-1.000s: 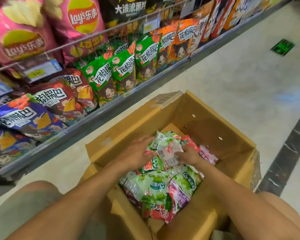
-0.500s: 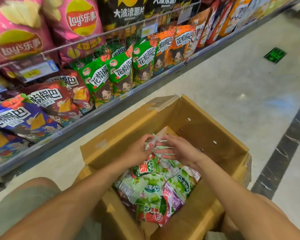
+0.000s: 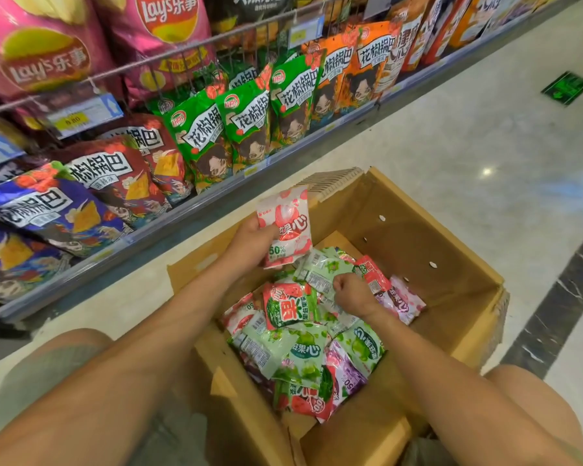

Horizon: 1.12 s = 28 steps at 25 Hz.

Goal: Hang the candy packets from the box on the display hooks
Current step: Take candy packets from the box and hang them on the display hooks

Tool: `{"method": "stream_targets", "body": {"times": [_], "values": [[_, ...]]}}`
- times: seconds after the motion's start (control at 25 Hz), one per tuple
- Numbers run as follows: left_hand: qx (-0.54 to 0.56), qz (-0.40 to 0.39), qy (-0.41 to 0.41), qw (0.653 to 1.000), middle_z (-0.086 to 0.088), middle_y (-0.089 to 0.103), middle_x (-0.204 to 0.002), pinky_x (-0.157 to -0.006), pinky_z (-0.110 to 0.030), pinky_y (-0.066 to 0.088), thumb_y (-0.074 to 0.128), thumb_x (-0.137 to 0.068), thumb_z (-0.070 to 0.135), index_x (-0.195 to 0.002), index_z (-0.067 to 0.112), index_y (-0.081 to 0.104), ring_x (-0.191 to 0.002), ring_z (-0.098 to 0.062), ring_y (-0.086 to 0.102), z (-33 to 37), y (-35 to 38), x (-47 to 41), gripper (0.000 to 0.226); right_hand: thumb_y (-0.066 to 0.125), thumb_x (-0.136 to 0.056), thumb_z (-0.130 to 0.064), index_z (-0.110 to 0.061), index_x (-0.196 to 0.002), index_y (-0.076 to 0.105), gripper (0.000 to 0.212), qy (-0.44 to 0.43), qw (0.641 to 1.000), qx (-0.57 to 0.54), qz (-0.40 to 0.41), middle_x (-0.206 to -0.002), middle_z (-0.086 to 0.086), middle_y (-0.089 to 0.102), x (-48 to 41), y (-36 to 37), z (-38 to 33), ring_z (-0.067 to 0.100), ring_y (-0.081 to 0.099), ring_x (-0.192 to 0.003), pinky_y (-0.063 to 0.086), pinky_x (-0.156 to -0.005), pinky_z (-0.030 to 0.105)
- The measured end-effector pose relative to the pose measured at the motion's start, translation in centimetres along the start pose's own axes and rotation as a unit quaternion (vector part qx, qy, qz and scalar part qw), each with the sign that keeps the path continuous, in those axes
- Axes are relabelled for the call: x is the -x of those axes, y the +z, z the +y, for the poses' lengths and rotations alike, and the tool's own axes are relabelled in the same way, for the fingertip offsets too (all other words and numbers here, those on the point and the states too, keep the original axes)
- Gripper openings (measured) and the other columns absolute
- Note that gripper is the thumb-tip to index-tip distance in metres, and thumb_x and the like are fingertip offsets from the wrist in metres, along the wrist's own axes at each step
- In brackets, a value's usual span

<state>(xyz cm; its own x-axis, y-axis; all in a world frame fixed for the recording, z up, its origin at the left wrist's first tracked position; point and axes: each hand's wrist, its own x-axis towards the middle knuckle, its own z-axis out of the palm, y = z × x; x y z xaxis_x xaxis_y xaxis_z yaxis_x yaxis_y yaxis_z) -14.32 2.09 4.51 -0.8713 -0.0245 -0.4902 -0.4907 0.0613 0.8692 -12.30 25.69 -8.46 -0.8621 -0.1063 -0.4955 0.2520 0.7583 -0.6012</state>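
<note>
An open cardboard box [image 3: 414, 230] stands on the floor between my knees. It holds several candy packets [image 3: 300, 358] in green, red, pink and purple. My left hand [image 3: 249, 243] grips a pink and white candy packet [image 3: 285, 223] upright above the box's far left corner. My right hand [image 3: 352, 294] is down in the box with its fingers curled, pinching a pale green packet [image 3: 320, 272] on top of the pile. No display hooks show clearly.
A low store shelf [image 3: 189, 210] runs along the left behind the box, packed with snack bags [image 3: 216, 129] and big pink chip bags [image 3: 41, 55] behind a wire rail. Pale tiled floor [image 3: 451, 136] spreads to the right, with a dark stripe [image 3: 559, 304].
My left hand has lifted the pink packet up out of the pile. My right hand has let go of it and dropped back onto the packets in the box.
</note>
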Motion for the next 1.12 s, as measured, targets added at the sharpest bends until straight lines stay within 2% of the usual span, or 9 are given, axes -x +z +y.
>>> {"method": "stream_targets", "body": {"times": [0.12,0.2,0.32,0.48,0.56,0.68,0.88,0.96,1.12], "values": [[0.026,0.006,-0.016,1.0,0.001,0.076,-0.105,-0.079,-0.031,0.059,0.052,-0.1,0.004,-0.099,0.024,0.063,-0.088,-0.013,0.074,0.5,-0.7,-0.4,0.024,0.042,-0.068,0.017,-0.022,-0.056,0.024,0.044,0.019,0.999,0.023,-0.021,-0.057,-0.002,0.021,-0.7,2.1,0.1,0.017,0.021,-0.055,0.01,-0.056,0.031],[0.028,0.009,-0.016,0.999,-0.001,0.076,-0.108,-0.081,-0.034,0.059,0.052,-0.1,0.003,-0.099,0.024,0.064,-0.089,-0.015,0.074,0.4,-0.7,-0.7,0.024,0.05,-0.075,0.012,-0.021,-0.056,0.031,0.042,0.055,0.998,0.032,-0.021,-0.057,-0.001,0.033,-1.3,3.4,0.4,0.02,0.034,-0.055,0.019,-0.052,0.029],[0.04,0.005,-0.015,0.999,-0.003,0.076,-0.108,-0.087,-0.04,0.06,0.051,-0.099,0.004,-0.1,0.024,0.062,-0.092,-0.018,0.073,0.5,-0.8,-0.9,0.023,0.066,-0.085,-0.007,-0.02,-0.076,0.052,0.021,0.102,0.994,0.001,-0.028,-0.079,0.001,0.06,-1.9,5.4,0.9,0.023,0.059,-0.079,0.041,-0.062,0.026],[0.073,0.006,-0.031,0.997,-0.001,0.08,-0.101,-0.093,-0.052,0.061,0.064,-0.096,0.011,-0.108,0.023,0.063,-0.095,-0.024,0.077,0.1,-1.1,-1.1,0.018,0.072,-0.088,-0.033,-0.014,-0.091,0.049,0.031,0.166,0.986,-0.004,-0.034,-0.082,0.002,0.055,-2.8,7.7,0.6,0.02,0.056,-0.072,0.037,-0.053,0.027],[0.08,-0.003,-0.02,0.997,0.001,0.081,-0.102,-0.091,-0.048,0.062,0.076,-0.092,0.014,-0.114,0.022,0.064,-0.093,-0.02,0.079,0.1,-1.1,-0.9,0.026,0.076,-0.084,-0.043,-0.007,-0.119,0.051,0.056,0.193,0.981,-0.005,-0.013,-0.109,0.012,0.062,-3.3,8.7,0.4,0.029,0.066,-0.093,0.05,-0.064,0.033],[0.078,-0.008,-0.006,0.997,-0.001,0.08,-0.109,-0.089,-0.043,0.062,0.077,-0.093,0.013,-0.113,0.023,0.064,-0.093,-0.018,0.078,-0.3,-1.4,-1.0,0.026,0.079,-0.087,-0.04,-0.001,-0.15,0.029,0.09,0.211,0.976,-0.044,-0.004,-0.134,0.017,0.06,-3.3,9.6,-0.1,0.034,0.063,-0.118,0.054,-0.088,0.04],[0.057,-0.006,-0.004,0.998,-0.002,0.076,-0.117,-0.069,-0.031,0.06,0.067,-0.101,0.015,-0.128,0.018,0.061,-0.086,-0.011,0.075,-0.6,-2.0,-1.2,0.028,0.082,-0.084,-0.016,-0.01,-0.116,0.07,0.035,0.188,0.969,-0.159,-0.011,-0.11,0.008,0.076,-3.3,9.8,0.1,0.023,0.07,-0.094,0.058,-0.089,0.039],[0.051,-0.006,-0.003,0.999,-0.001,0.076,-0.116,-0.068,-0.032,0.061,0.066,-0.101,0.016,-0.129,0.018,0.06,-0.088,-0.013,0.075,-0.4,-2.0,-1.3,0.028,0.081,-0.082,-0.011,-0.01,-0.112,0.07,0.032,0.207,0.958,-0.198,-0.016,-0.107,0.009,0.075,-3.1,9.0,0.0,0.025,0.069,-0.092,0.057,-0.086,0.037],[0.043,-0.01,-0.014,0.999,-0.001,0.078,-0.114,-0.087,-0.053,0.062,0.068,-0.101,0.019,-0.128,0.019,0.061,-0.099,-0.023,0.077,0.8,-2.0,-0.5,0.028,0.081,-0.08,-0.014,-0.012,-0.117,0.062,0.042,0.23,0.945,-0.229,-0.044,-0.112,0.011,0.072,-1.6,6.3,-0.7,0.029,0.07,-0.103,0.06,-0.091,0.046]]}}
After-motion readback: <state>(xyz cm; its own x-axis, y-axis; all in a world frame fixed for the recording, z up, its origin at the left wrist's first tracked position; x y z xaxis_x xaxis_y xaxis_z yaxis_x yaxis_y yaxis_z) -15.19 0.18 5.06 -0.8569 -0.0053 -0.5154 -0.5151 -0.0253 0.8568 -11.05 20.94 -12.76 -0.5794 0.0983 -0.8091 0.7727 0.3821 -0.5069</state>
